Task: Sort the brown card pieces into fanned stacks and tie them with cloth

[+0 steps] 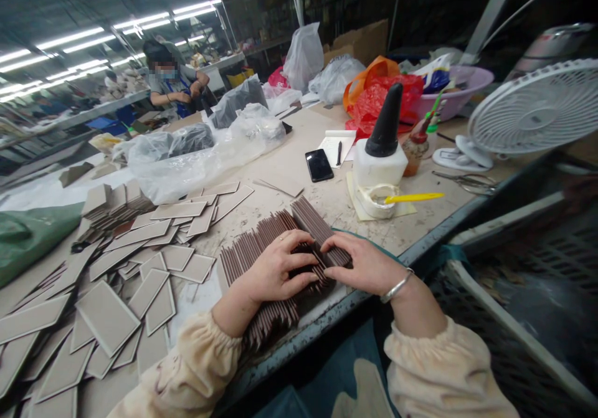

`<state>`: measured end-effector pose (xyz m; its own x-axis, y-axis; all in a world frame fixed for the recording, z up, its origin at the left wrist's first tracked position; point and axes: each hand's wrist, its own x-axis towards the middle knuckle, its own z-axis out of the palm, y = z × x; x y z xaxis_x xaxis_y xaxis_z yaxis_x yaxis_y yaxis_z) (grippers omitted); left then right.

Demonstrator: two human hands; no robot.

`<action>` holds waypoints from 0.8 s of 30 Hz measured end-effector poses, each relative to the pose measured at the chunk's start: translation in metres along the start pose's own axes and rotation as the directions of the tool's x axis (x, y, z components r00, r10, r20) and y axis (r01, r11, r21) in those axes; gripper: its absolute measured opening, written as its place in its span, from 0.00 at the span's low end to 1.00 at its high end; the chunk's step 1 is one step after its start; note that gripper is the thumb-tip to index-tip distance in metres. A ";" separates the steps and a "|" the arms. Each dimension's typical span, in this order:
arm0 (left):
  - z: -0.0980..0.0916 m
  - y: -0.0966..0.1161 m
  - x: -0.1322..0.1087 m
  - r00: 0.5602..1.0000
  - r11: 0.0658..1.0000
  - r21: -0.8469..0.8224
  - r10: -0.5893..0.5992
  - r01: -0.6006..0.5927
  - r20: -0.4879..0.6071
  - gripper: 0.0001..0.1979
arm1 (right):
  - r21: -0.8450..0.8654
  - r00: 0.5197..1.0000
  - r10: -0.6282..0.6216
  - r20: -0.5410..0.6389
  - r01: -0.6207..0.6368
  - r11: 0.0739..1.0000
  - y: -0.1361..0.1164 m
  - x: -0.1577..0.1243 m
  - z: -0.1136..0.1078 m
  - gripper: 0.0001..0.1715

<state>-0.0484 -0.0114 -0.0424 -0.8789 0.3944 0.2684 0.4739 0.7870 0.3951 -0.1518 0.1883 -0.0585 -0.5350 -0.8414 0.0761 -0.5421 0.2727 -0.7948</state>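
Note:
A long row of thin brown-edged pieces [255,240] stands on edge, packed side by side, near the table's front edge. My left hand [283,265] lies across this row, fingers curled over it and fingertips pressed at its right side. Right beside it is a neater stack of the same pieces [313,222]. My right hand [362,262], with a silver bangle at the wrist, grips the near end of that stack between thumb and fingers. The two hands' fingertips almost meet. Loose flat rectangular pieces [107,315] with pale edges lie scattered at the left.
Behind the hands are a phone [319,165], a notepad with a pen, and a white glue bottle [380,162] with a black nozzle. A yellow stick rests on a tape roll. A white fan [537,106] and scissors [467,182] stand right. A co-worker [175,88] sits farther back.

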 end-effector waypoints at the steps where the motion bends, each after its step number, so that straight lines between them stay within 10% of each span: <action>1: 0.000 0.000 0.000 1.000 1.000 -0.001 0.000 0.000 -0.003 0.13 | 0.003 1.000 0.008 -0.002 -0.008 1.000 0.000 0.000 0.000 0.15; 24: 0.002 -0.004 0.000 0.999 0.999 -0.037 0.036 -0.035 0.018 0.13 | 0.019 0.994 0.113 0.001 -0.113 0.993 -0.004 0.002 0.000 0.36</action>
<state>-0.0499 -0.0135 -0.0455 -0.8621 0.4308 0.2668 0.5063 0.7547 0.4173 -0.1506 0.1854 -0.0557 -0.5924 -0.8055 -0.0148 -0.4654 0.3571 -0.8098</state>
